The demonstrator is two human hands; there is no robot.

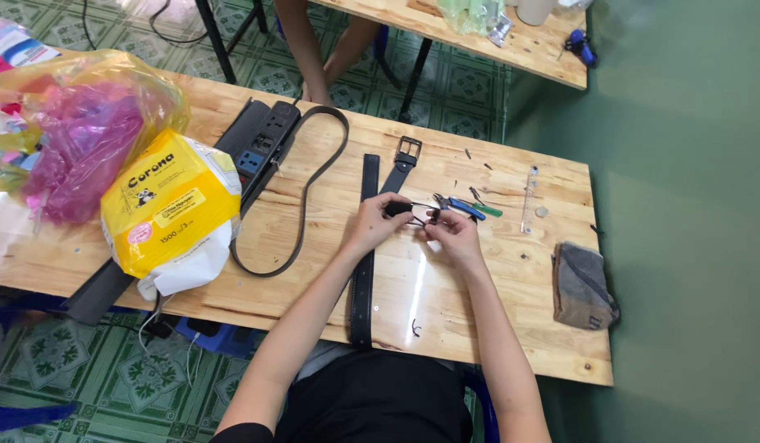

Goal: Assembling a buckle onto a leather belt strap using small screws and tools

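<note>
pinching a small black loop [414, 211] above the table [478, 279], left hand [378, 221] and right hand [452, 230] are both closed on it. a black belt [365, 246] lies beneath; pliers [460, 207] just beyond.

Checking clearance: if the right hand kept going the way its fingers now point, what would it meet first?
The right hand points left toward the left hand. It would likely first meet the small black belt piece pinched between both hands, then the left hand's fingers. Depth is unclear.
</note>
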